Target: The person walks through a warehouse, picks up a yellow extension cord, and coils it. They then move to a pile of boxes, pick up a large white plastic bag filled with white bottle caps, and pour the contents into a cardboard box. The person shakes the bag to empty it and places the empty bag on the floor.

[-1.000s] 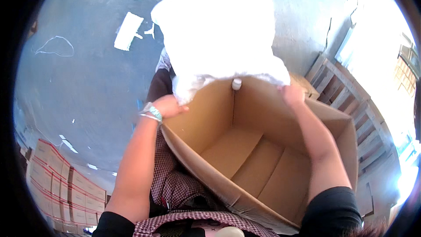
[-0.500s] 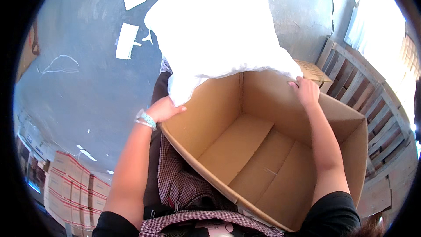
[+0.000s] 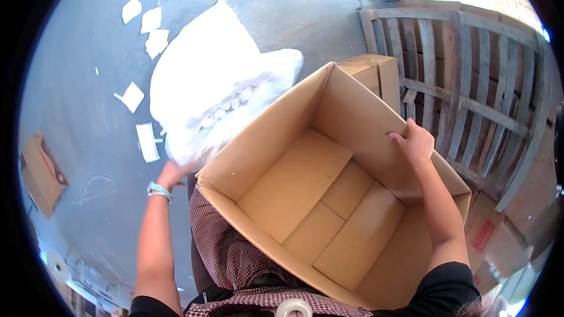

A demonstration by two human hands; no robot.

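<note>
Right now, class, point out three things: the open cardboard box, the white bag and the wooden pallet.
cardboard box [image 3: 305,185]: head view, on its inner bottom flap.
white bag [image 3: 202,85]: head view, on its bulging side.
wooden pallet [image 3: 470,82]: head view, on a slat.

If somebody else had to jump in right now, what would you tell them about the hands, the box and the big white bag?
Left hand: gripping the lower edge of the white bag, outside the box's left wall.
Right hand: fingers hooked over the far right wall of the cardboard box, steadying it.
Box: open, tilted against the lap, and empty inside.
Bag: bulging, with small white pieces showing through, lying on the grey floor beside the box.
Done: box open and held.
Left: nothing from the bag is in the box yet.
</note>
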